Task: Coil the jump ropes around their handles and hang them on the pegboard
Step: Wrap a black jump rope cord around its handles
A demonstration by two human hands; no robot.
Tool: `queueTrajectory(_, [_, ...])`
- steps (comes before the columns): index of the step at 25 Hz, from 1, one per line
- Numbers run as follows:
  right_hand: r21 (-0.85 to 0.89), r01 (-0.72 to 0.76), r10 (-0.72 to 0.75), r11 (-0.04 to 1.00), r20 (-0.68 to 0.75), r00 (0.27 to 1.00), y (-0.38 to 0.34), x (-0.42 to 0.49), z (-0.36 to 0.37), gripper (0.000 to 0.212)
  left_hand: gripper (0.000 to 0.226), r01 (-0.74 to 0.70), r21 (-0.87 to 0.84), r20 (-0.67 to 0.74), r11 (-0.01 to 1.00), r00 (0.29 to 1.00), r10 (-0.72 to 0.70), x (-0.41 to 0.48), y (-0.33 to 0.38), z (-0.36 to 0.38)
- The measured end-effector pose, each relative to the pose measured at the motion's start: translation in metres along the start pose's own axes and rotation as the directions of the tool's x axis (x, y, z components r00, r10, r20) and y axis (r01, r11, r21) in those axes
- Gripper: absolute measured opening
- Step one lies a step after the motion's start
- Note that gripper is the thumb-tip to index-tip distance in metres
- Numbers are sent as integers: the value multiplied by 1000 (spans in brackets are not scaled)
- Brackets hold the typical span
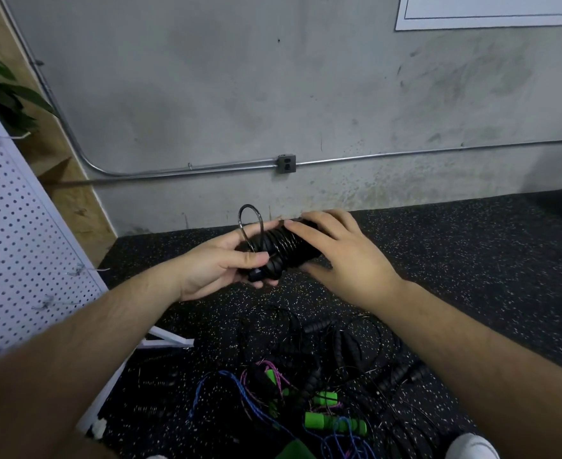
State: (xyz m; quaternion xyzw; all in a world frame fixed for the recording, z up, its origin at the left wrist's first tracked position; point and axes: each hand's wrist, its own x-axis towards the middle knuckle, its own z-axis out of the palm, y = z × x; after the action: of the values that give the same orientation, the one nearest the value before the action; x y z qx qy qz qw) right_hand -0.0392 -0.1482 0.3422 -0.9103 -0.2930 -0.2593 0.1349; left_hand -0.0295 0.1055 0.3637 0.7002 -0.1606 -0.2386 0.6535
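I hold a black jump rope (281,250) in front of me, its thin cord wound in several turns round the two black handles. My left hand (216,263) grips the near end of the bundle, and a small loop of cord (250,215) stands up over its forefinger. From the right, my right hand (342,250) curls over the far end of the handles. The white pegboard (18,246) leans at the left edge.
Several loose jump ropes (309,379) lie tangled on the black speckled floor below my arms: black ones, a blue cord, a pink cord, and green handles (336,422). The grey wall carries a metal conduit (405,154). The pegboard's white foot (167,339) juts out on the floor.
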Motion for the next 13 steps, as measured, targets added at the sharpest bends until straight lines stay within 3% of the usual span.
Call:
queueTrajectory(3, [-70,-45,47,997,34,998,-4,11,11,71,85,-4,160,-270,987,962,48,-2,-3,-14])
queueTrajectory(6, [-69,-117,122,991,70,990,-11,19,22,69,109,59,409,-512,910,841,176,-10,2,-20])
queueTrajectory(9, [-37,-140,143,989,98,985,-20,31,31,68,86,21,733,-390,680,832,394,-23,7,-17])
queueTrajectory(11, [-29,-114,117,993,99,988,-28,38,41,69,75,62,873,-273,483,883,381,-25,10,-25])
queueTrajectory(13, [-7,-97,97,995,83,992,-37,43,53,69,77,117,919,-256,376,903,346,-26,5,-44])
